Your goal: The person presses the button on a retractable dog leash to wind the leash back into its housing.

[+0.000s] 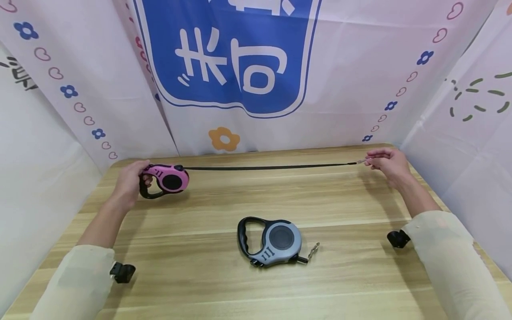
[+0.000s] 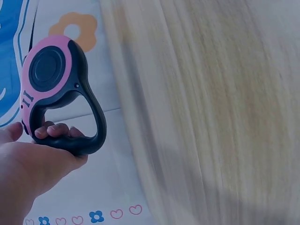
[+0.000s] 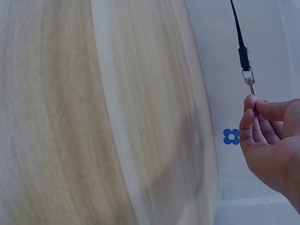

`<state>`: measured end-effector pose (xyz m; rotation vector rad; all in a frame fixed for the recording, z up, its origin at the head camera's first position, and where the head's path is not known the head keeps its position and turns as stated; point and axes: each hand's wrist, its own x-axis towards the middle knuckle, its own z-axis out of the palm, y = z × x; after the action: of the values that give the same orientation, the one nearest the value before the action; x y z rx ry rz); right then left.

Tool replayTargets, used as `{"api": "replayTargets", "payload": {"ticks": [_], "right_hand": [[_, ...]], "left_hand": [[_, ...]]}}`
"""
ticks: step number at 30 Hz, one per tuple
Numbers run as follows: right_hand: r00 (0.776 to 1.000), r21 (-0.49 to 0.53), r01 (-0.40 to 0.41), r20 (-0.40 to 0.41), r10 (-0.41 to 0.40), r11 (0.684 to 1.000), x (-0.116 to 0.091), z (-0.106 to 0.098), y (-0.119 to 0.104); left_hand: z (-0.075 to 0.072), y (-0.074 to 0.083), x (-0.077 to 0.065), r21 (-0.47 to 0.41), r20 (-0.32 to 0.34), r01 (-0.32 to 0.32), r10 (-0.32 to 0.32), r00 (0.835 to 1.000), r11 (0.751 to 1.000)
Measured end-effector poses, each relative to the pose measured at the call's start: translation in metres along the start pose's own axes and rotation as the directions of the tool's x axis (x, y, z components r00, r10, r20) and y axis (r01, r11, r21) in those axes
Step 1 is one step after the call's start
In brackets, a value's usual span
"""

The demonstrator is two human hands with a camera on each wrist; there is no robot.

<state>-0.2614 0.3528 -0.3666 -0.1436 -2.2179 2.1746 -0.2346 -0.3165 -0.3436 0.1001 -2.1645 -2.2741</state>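
Before white printed sheeting (image 1: 340,116), a left hand (image 1: 130,178) at nine o'clock grips a pink-and-black plastic leash reel (image 1: 180,177), whose black strap (image 1: 256,168) could whip back should the right hand (image 1: 390,165), at three o'clock, lose its pinch on the silver metal clip (image 1: 362,161). Count: two reels, including a grey-and-black plastic one (image 1: 295,240) at six o'clock, two clips, one strap.

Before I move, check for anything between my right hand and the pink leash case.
Nothing visible blocks it: only the black strap runs between your right hand and the pink leash case; the grey leash lies nearer you.
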Motion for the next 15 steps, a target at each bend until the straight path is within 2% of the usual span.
{"api": "replayTargets", "payload": {"ticks": [6, 12, 15], "right_hand": [[1.000, 0.008, 0.001, -0.005, -0.001, 1.000, -0.0015, -0.0012, -0.0001], [1.000, 0.029, 0.007, -0.009, -0.007, 1.000, -0.0007, -0.0015, 0.0008], [1.000, 0.032, 0.011, -0.008, -0.011, 0.999, 0.0016, -0.0029, 0.0040]], "left_hand": [[0.0002, 0.0017, -0.0024, -0.046, 0.034, 0.012, -0.010, 0.999, 0.999], [0.0019, 0.0039, -0.0019, -0.135, -0.008, 0.032, -0.034, 0.999, 0.990], [0.0028, 0.0051, -0.0024, -0.147, -0.036, 0.036, -0.042, 0.998, 0.989]]}}
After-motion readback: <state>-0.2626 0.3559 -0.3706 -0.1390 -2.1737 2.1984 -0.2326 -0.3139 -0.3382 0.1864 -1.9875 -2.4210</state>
